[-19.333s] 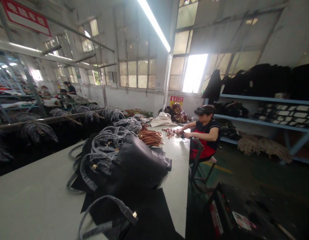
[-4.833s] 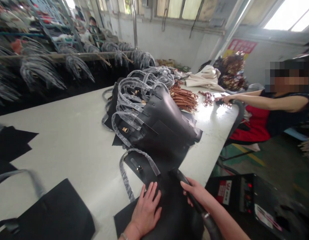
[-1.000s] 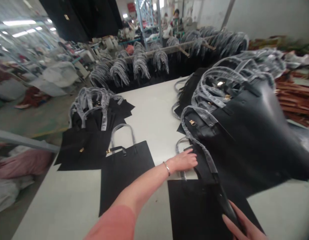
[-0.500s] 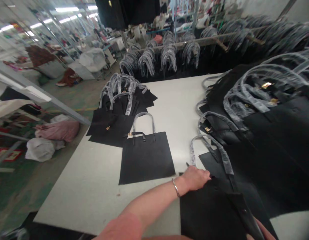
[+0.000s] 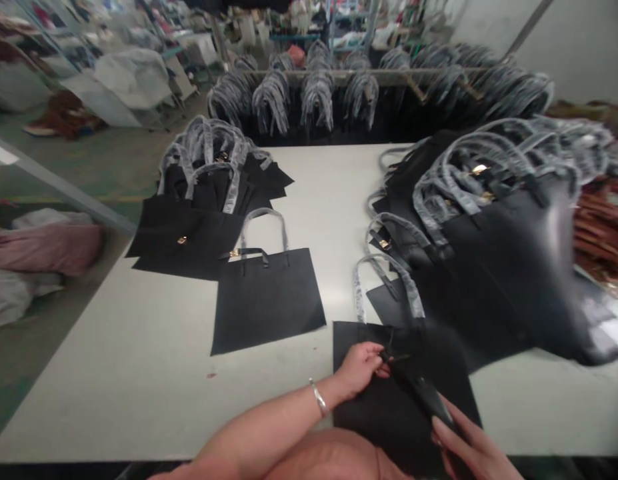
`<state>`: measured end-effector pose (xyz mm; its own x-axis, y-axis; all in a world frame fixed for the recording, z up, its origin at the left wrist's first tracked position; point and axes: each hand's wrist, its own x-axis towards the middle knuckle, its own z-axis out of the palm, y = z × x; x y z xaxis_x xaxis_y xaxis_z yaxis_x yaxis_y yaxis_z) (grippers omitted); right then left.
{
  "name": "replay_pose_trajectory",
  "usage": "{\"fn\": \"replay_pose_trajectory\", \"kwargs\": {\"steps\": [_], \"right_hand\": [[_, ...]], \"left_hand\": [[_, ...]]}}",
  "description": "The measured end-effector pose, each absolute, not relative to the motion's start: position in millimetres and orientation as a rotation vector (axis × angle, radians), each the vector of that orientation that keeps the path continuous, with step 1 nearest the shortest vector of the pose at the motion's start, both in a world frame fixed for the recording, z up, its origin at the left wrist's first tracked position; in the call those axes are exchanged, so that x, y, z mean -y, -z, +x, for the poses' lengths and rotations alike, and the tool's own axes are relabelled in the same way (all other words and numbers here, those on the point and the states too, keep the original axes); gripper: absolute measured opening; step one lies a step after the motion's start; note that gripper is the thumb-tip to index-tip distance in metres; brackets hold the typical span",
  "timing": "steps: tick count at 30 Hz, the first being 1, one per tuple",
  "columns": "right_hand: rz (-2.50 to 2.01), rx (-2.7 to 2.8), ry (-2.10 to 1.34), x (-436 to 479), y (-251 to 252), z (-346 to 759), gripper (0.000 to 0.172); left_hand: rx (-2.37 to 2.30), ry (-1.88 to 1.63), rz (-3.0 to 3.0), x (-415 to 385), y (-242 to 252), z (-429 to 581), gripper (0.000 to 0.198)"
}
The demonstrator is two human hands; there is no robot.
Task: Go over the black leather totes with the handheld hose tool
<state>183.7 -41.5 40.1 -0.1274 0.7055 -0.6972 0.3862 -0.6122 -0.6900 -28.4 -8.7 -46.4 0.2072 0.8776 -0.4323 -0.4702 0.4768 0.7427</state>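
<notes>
I see both hands bare. The left hand (image 5: pixel 359 367) has a thin silver bracelet (image 5: pixel 318 398) round its wrist, and the forearm behind it is uncovered. The right hand (image 5: pixel 469 448) wears nothing. A plain salmon-pink garment (image 5: pixel 333 460) fills the bottom edge of my view.

Nearest me: a flat bag (image 5: pixel 373 413) lies on the table (image 5: pixel 113 373), at its near edge.
On it: my left hand (image 5: pixel 361 367) at the top, my right hand (image 5: pixel 469 450) and tool (image 5: pixel 421 393) lower right.
Left of it: a single bag (image 5: pixel 266 300), a stack (image 5: pixel 199 207) behind.
Right: a heap of bags (image 5: pixel 493 260).
Behind the table: a rail of bags (image 5: pixel 333 93).
</notes>
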Motion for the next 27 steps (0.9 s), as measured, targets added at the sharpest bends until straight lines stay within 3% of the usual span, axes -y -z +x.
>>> {"fn": "replay_pose_trajectory", "kwargs": {"steps": [3, 14, 20, 27], "right_hand": [[-1.807, 1.079, -1.944, 38, -48, 174, 0.081], [-1.764, 1.049, -2.009, 23, -67, 164, 0.076], [-1.747, 1.061, -1.851, 6, -77, 156, 0.074], [-1.744, 1.137, -2.001, 9, -72, 164, 0.071]], "left_hand": [[-0.936, -1.019, 0.566, 4, 40, -33, 0.028], [-0.975, -0.998, 0.717, 0, 44, -36, 0.031], [-0.955, -0.995, 0.629, 0, 36, -34, 0.038], [-1.052, -0.975, 0.783, -1, 28, -34, 0.030]]}}
